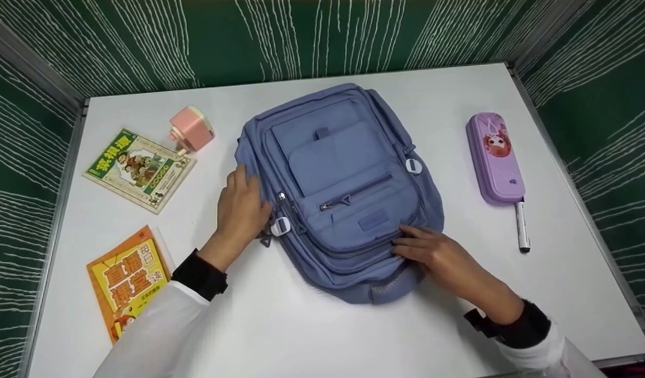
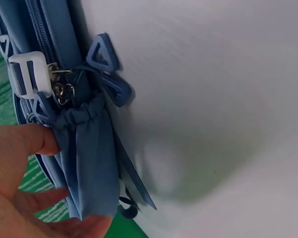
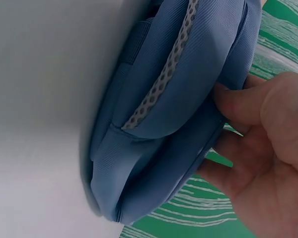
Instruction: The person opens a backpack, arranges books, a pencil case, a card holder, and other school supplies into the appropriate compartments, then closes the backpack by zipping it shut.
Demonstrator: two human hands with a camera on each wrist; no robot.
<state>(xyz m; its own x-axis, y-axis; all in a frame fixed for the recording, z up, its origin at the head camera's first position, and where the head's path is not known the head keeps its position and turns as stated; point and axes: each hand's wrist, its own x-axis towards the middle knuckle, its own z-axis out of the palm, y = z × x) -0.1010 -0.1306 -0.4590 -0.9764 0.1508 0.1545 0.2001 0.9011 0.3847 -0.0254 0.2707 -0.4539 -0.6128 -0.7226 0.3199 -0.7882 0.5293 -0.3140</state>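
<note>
L hand [image 1: 241, 205] fingers grip blue backpack [image 1: 348, 163] at side pocket [image 2: 94, 163], R hand [image 1: 442, 258] fingers pinch its near end, w/ pencil case [image 1: 496, 163] to their R.

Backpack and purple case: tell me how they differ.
The backpack is blue, while the purple case bears a cartoon figure. The backpack is much larger than the purple case. The left grip and right grip hold the backpack; neither touches the purple case. Both lie on the white table.
</note>
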